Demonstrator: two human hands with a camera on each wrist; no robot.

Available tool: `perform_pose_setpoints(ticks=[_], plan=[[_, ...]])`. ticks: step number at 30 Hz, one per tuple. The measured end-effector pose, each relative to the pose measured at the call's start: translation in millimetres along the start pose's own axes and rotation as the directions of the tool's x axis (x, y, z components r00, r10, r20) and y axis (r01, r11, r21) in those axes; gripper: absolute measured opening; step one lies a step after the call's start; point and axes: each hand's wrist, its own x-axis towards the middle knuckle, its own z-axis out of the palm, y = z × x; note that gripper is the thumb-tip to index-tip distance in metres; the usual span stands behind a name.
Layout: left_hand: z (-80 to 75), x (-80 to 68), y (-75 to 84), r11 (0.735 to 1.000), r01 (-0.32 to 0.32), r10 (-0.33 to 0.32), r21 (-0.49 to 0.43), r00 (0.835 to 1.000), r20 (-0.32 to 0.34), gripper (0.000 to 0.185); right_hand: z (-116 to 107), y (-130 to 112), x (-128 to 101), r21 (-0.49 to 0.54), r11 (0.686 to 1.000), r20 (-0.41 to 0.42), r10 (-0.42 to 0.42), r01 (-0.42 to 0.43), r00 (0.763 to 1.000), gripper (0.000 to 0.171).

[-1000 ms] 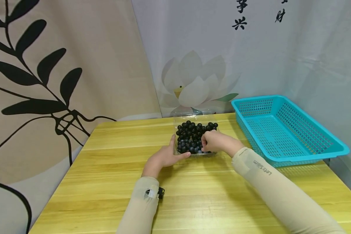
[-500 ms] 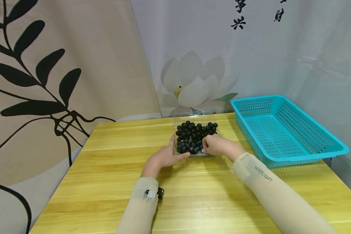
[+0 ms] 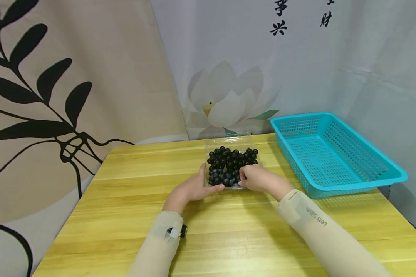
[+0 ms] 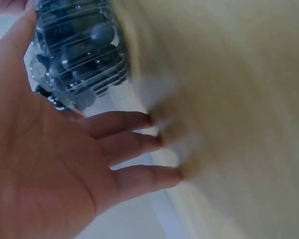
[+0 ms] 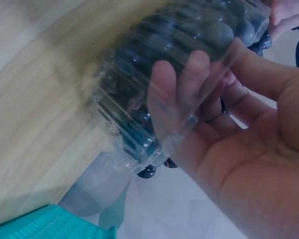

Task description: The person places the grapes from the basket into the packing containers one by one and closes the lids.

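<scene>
A clear plastic box (image 3: 231, 163) full of dark round berries (image 3: 228, 157) lies on the wooden table (image 3: 242, 234). My left hand (image 3: 210, 179) rests against its near left corner, thumb up the left side and fingers fairly straight along the front. In the left wrist view the left hand (image 4: 89, 114) shows a flat palm beside the box (image 4: 79, 55). My right hand (image 3: 244, 179) grips the box's near right edge. In the right wrist view the right hand (image 5: 229, 50) has its fingers (image 5: 164, 94) under the clear box (image 5: 154, 74) and its thumb on top.
A turquoise slotted basket (image 3: 360, 184) stands at the right of the table, close to the box. Printed cloth hangs behind and to the left. The table's front and left areas are bare wood.
My right hand has slid a little toward the near edge of the box. The left hand and the box have hardly moved. The head view has shifted slightly.
</scene>
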Motion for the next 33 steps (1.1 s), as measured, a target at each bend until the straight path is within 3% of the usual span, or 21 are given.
perform_pose_setpoints(ticks=[4, 9, 12, 15, 18, 21, 23, 25, 26, 28, 30, 32, 33], plan=[[-3.3, -12.5, 5.9, 0.999, 0.027, -0.027, 0.024, 0.999, 0.027, 0.133, 2.1, -5.3, -7.4, 0.004, 1.000, 0.006, -0.013, 0.013, 1.000, 0.026], [-6.4, -29.1, 10.0, 0.995, 0.066, -0.070, 0.077, 0.996, 0.062, 0.134, 2.2, -4.4, -15.5, 0.049, 0.994, 0.019, -0.097, 0.096, 0.995, 0.021], [-16.3, -38.1, 12.2, 0.995, 0.060, -0.068, 0.078, 0.992, 0.106, 0.130, -4.1, 1.4, -17.9, 0.107, 0.986, -0.046, -0.124, 0.129, 0.991, 0.019], [-31.1, -38.7, 14.2, 0.999, 0.034, -0.037, 0.037, 0.994, 0.103, 0.123, -12.1, 9.7, -17.1, 0.201, 0.976, -0.201, -0.043, 0.084, 0.979, 0.022], [-40.9, -27.9, 14.5, 0.999, 0.006, -0.005, -0.051, 1.000, 0.015, 0.111, -16.7, 18.6, -11.5, 0.345, 0.938, -0.363, 0.112, 0.022, 0.925, 0.027], [-41.6, -11.2, 11.3, 0.973, -0.016, -0.007, -0.232, 0.995, -0.096, 0.101, -16.8, 26.4, -0.2, 0.487, 0.873, -0.427, 0.257, -0.020, 0.867, 0.037], [-38.7, -0.3, 9.1, 0.921, -0.025, -0.032, -0.389, 0.990, -0.141, 0.098, -16.0, 31.4, 8.8, 0.582, 0.812, -0.393, 0.324, -0.039, 0.861, 0.044], [-35.3, 8.2, 8.0, 0.828, -0.026, -0.066, -0.561, 0.987, -0.144, 0.095, -16.1, 34.8, 16.7, 0.700, 0.712, -0.312, 0.376, -0.057, 0.873, 0.050], [-33.6, 11.8, 7.8, 0.783, -0.018, -0.088, -0.622, 0.986, -0.140, 0.093, -16.5, 35.9, 20.1, 0.764, 0.642, -0.257, 0.393, -0.063, 0.883, 0.053], [-30.4, 17.2, 8.4, 0.699, -0.009, -0.118, -0.715, 0.985, -0.128, 0.089, -17.4, 37.9, 25.6, 0.887, 0.456, -0.136, 0.414, -0.076, 0.900, 0.058], [-28.6, 21.0, 9.7, 0.623, 0.002, -0.141, -0.782, 0.984, -0.109, 0.087, -19.1, 38.1, 29.1, 0.953, 0.290, -0.046, 0.425, -0.089, 0.904, 0.061], [-27.7, 24.8, 10.0, 0.573, 0.006, -0.156, -0.819, 0.982, -0.103, 0.085, -20.2, 37.9, 32.0, 0.980, 0.173, 0.011, 0.432, -0.095, 0.902, 0.060], [-27.6, 26.5, 9.9, 0.548, 0.002, -0.161, -0.836, 0.982, -0.103, 0.085, -19.9, 38.3, 33.0, 0.986, 0.132, 0.034, 0.432, -0.101, 0.901, 0.061]])
